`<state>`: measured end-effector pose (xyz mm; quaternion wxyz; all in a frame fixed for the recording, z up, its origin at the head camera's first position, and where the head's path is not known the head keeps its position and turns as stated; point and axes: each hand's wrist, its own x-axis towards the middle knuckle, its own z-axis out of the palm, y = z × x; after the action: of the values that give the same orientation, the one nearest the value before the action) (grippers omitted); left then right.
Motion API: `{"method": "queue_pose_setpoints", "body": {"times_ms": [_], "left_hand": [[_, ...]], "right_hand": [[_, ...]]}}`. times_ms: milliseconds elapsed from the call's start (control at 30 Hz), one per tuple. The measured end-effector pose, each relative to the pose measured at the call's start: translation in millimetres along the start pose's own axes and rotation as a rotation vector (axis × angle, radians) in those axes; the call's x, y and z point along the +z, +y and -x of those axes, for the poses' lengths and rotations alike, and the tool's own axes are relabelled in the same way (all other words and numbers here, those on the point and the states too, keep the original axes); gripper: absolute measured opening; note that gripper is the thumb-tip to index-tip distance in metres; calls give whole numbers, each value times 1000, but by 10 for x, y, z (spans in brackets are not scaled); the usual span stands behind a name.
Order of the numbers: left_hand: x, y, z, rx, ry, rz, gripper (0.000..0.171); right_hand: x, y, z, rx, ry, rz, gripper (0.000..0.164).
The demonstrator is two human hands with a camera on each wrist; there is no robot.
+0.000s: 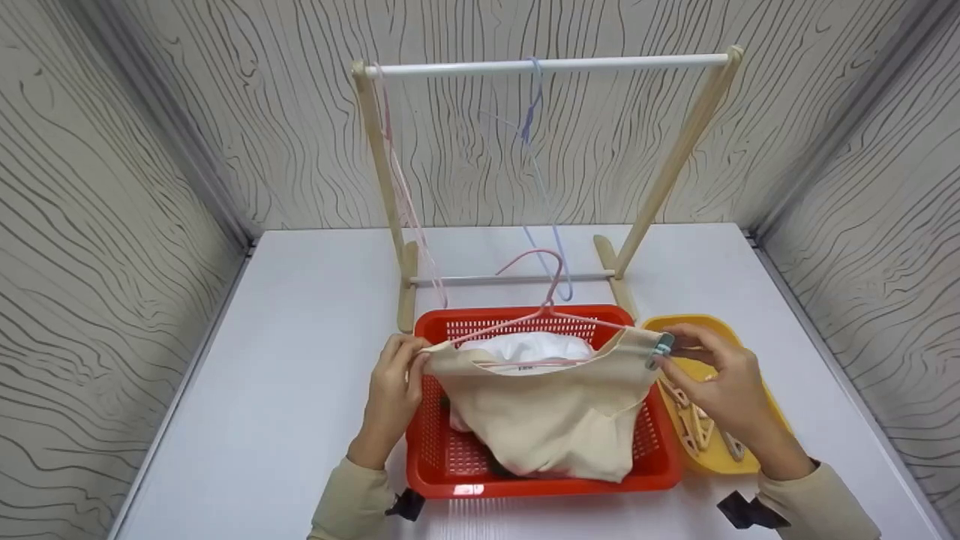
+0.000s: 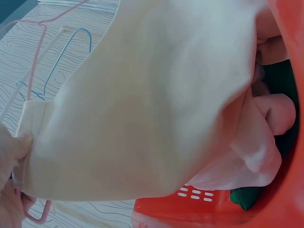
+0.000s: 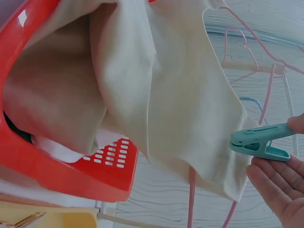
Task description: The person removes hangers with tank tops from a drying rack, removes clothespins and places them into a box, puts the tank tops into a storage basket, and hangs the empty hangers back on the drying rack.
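Observation:
A beige garment point(image 1: 555, 420) hangs on a pink hanger point(image 1: 553, 289) over the red basket, its lower part drooping into it. My left hand point(image 1: 391, 390) pinches the garment's left shoulder at the hanger's end, thumb in front. At the other shoulder my right hand point(image 1: 724, 382) holds a teal clothespin point(image 1: 661, 350) between thumb and fingers. In the right wrist view the clothespin's point(image 3: 261, 141) tip overlaps the cloth edge. The pink hanger point(image 2: 40, 216) shows below the left shoulder in the left wrist view.
White, pink and dark green cloth lies in the red basket point(image 1: 544, 491). To its right, a yellow tray point(image 1: 724, 461) holds several clothespins point(image 1: 697, 427). Behind stands a wooden rack with a white bar point(image 1: 465, 69), where a pink hanger point(image 1: 405, 187) and a blue hanger point(image 1: 559, 240) hang.

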<state>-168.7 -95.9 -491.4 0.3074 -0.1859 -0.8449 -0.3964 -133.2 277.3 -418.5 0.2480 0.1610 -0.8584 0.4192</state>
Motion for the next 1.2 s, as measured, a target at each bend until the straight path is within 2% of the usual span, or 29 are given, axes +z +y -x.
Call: {"method": "queue_pose_setpoints", "body": {"times_ms": [300, 633, 867, 1200], "left_hand": [[-5, -15, 9, 12, 15, -5, 11], [2, -10, 7, 20, 14, 3, 10], [6, -23, 17, 33, 26, -5, 11], [1, -10, 18, 10, 6, 0, 10]], "right_hand": [[-178, 120, -27, 48, 56, -4, 39], [-293, 303, -29, 187, 77, 42, 33], [-368, 465, -39, 220, 91, 81, 30], [-475, 823, -10, 368, 82, 147, 29]]}}
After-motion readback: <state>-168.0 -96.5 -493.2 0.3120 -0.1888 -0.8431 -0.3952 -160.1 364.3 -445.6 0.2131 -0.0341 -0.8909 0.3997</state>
